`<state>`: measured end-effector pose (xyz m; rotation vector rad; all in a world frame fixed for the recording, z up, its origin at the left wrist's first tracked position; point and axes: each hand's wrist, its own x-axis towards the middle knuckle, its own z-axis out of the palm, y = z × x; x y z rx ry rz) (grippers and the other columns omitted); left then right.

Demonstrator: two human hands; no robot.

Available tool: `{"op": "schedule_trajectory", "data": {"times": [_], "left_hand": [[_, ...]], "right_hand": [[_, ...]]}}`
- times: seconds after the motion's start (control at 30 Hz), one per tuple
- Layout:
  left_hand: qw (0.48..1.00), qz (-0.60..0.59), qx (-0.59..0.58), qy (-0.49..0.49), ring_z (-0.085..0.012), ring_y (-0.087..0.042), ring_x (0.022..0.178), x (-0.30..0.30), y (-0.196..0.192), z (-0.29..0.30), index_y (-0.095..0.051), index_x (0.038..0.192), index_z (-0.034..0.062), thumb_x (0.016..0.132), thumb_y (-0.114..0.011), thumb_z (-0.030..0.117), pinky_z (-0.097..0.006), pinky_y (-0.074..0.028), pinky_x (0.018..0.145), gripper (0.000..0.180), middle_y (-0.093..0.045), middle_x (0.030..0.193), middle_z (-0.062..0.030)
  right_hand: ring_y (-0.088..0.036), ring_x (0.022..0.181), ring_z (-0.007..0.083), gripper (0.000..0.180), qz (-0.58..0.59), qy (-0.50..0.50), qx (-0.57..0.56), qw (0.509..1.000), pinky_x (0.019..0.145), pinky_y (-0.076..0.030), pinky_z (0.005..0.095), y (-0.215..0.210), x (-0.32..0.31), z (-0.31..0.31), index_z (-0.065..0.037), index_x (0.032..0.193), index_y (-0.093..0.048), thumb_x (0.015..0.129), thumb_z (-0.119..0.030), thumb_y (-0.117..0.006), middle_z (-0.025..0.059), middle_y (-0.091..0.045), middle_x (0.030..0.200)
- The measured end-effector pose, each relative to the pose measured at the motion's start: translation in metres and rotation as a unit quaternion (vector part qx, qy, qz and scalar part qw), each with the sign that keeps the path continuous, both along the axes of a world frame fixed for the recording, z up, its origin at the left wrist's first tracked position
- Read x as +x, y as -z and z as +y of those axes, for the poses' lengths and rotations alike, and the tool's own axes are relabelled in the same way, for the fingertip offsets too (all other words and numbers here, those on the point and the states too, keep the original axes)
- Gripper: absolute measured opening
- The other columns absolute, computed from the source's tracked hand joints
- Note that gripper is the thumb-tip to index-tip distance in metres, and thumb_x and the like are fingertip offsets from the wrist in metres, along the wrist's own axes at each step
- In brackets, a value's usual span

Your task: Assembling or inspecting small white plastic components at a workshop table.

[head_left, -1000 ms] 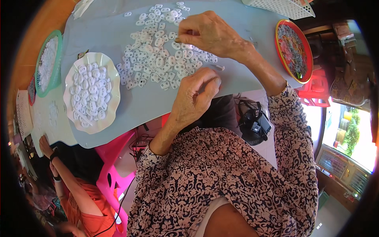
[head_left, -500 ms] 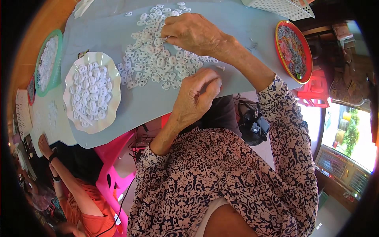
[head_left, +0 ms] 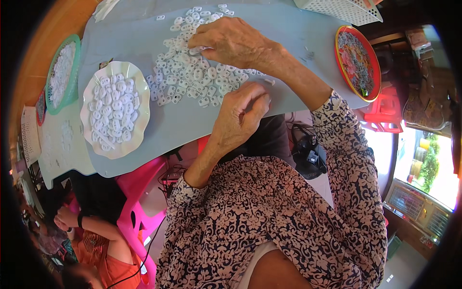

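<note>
A loose pile of small white plastic pieces with holes point(head_left: 185, 72) covers the middle of the blue-grey table point(head_left: 163, 132). Over its far right part, my right hand point(head_left: 236, 43) bends its fingers down, with a bit of white plastic showing between thumb and fingers. My left hand point(head_left: 240, 113) is closed at the table's near edge, thumb pressed to the curled fingers; what it holds, if anything, is hidden. Just beyond it lies a small white peg-like piece point(head_left: 269, 81). Left of the pile, a scalloped white dish point(head_left: 85, 113) holds many oval white pieces point(head_left: 114, 106).
A red-rimmed round tray point(head_left: 378, 77) of small grey metal-looking parts sits at the right. At far left stands a green basket point(head_left: 77, 53) of white pieces. A white perforated basket point(head_left: 337, 10) is at the back. Another person in orange point(head_left: 118, 250) sits lower left by a pink chair point(head_left: 139, 207).
My right hand has shifted slightly left over the pile. My left hand has barely moved. The other person's hand has come off the side table.
</note>
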<state>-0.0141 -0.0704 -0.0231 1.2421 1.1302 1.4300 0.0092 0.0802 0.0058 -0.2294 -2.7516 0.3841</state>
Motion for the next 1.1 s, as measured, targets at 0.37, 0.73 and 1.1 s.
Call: {"op": "schedule_trajectory", "data": {"times": [0.37,0.73,1.1], "left_hand": [[0.992,-0.113,-0.037,-0.034,-0.0060,-0.047,0.068,-0.006,-0.015,-0.009,-0.056,0.086,-0.0019,0.089,-0.051,0.006,-0.020,-0.040,0.060,0.010,-0.056,0.075,-0.0011],[0.969,0.116,0.007,-0.219,-0.0078,-0.046,0.057,-0.039,-0.024,0.010,-0.054,0.105,0.0003,0.089,-0.054,0.014,-0.023,-0.039,0.051,0.021,-0.056,0.069,-0.0032],[0.964,0.197,-0.030,-0.179,-0.0119,-0.047,0.054,-0.033,-0.031,0.026,-0.058,0.089,-0.0008,0.086,-0.054,0.010,-0.028,-0.039,0.050,0.012,-0.056,0.065,-0.0062]], "right_hand": [[-0.059,0.066,0.0242,0.010,0.049,0.003,-0.081,0.996,0.061,-0.048,0.0331,-0.007,0.011,0.001,-0.003,0.083,-0.067,0.076,-0.011,-0.067,0.0073,-0.060,0.076],[-0.059,0.065,0.0141,0.011,0.082,0.055,-0.303,0.948,0.059,-0.046,0.0280,-0.020,0.065,-0.027,-0.002,0.088,-0.067,0.081,-0.010,-0.066,0.0059,-0.064,0.075],[-0.051,0.060,0.0078,0.013,0.134,0.213,-0.307,0.918,0.056,-0.043,0.0247,-0.007,0.102,-0.036,0.000,0.091,-0.065,0.088,-0.012,-0.060,0.0034,-0.061,0.070]]}}
